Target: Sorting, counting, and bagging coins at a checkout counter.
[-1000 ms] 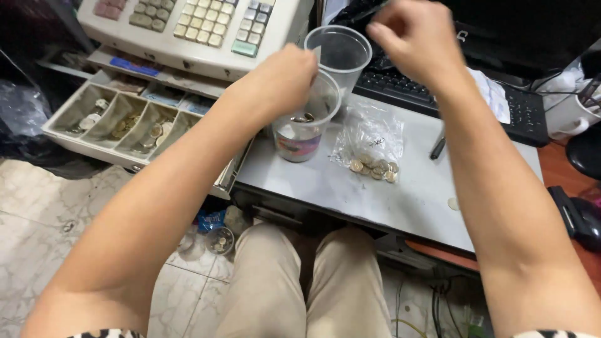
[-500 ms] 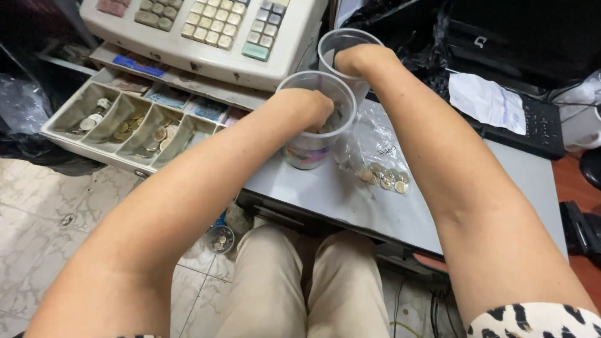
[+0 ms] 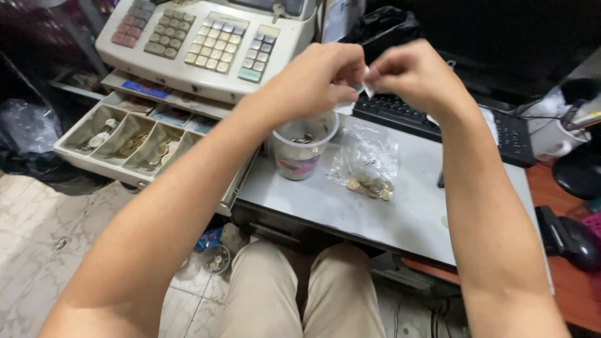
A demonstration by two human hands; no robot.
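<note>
White scrap: small pale paper-or-plastic slip (image 3: 365, 89), pinched between both hands above the clear plastic cup (image 3: 305, 149) — too small to tell which material.
Left hand (image 3: 319, 78): curled, thumb and fingers closed on the near edge of the slip, another white bit showing under the palm.
Right hand (image 3: 416, 75): likewise pinching the far edge; held raised and close together, apparently so the slip can be pulled taut or opened.
Cup contents: a few coins at the bottom, printed band round the lower wall; stands upright on the grey metal counter (image 3: 400, 216), directly below the hands.
Clear plastic bag (image 3: 366, 164): just beside the cup, lying flat and slack, coins gathered at its lower end.
Open cash drawer (image 3: 134, 141): well to the left, slanted compartments each holding coins — notes lying in the slots behind.
Beige cash register (image 3: 206, 37): above the drawer, keys facing up.
Black keyboard (image 3: 438, 122): behind the hands, partly covered by them.
Floor: small round tub of coins (image 3: 216, 258) beside the beige-trousered knees (image 3: 294, 294).
</note>
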